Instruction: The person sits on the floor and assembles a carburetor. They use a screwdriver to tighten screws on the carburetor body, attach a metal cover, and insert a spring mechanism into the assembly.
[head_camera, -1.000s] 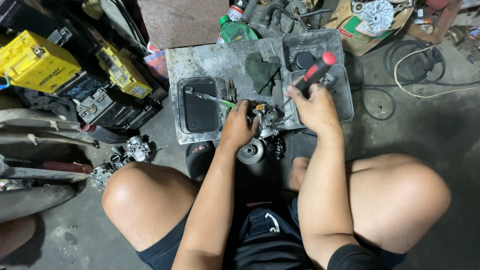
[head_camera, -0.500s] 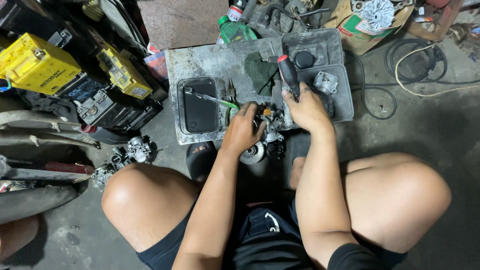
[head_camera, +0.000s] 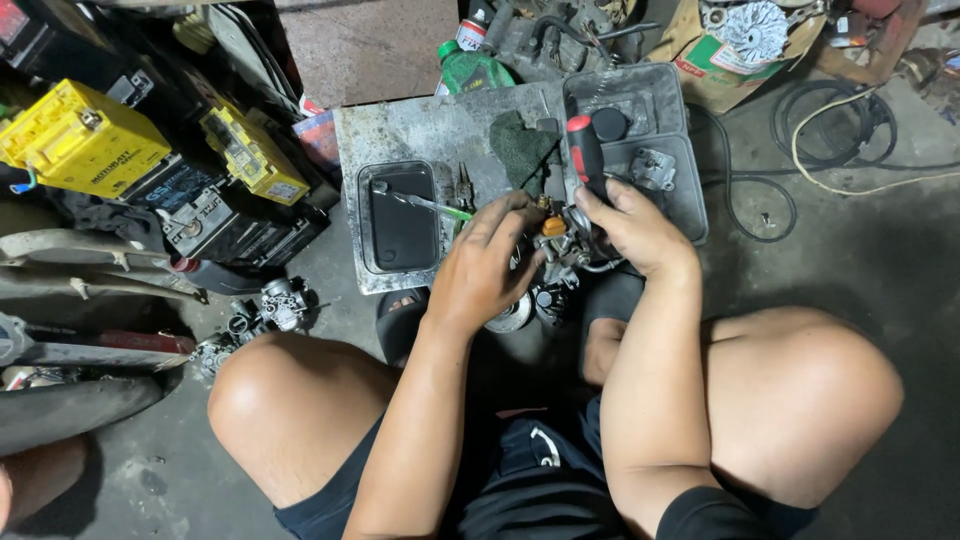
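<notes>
My left hand (head_camera: 483, 268) grips a small metal carburettor (head_camera: 556, 262) with a brass part on top, held just above the floor at the near edge of a grey metal plate (head_camera: 430, 130). In my right hand (head_camera: 630, 228) is a screwdriver (head_camera: 584, 152) with a red and black handle, held upright, its tip down at the carburettor. I sit on the floor with my knees spread to either side.
On the plate lie a dark tray (head_camera: 400, 215) with a green-handled tool (head_camera: 425, 205), a green rag (head_camera: 520, 148) and a grey parts tray (head_camera: 640, 140). Yellow batteries (head_camera: 85, 140) stand at left, another carburettor (head_camera: 275, 305) lies by my left knee, cables (head_camera: 840, 150) at right.
My right hand swung the screwdriver from a slant towards the right to upright and drew in over the carburettor. My left hand shifted slightly on the part.
</notes>
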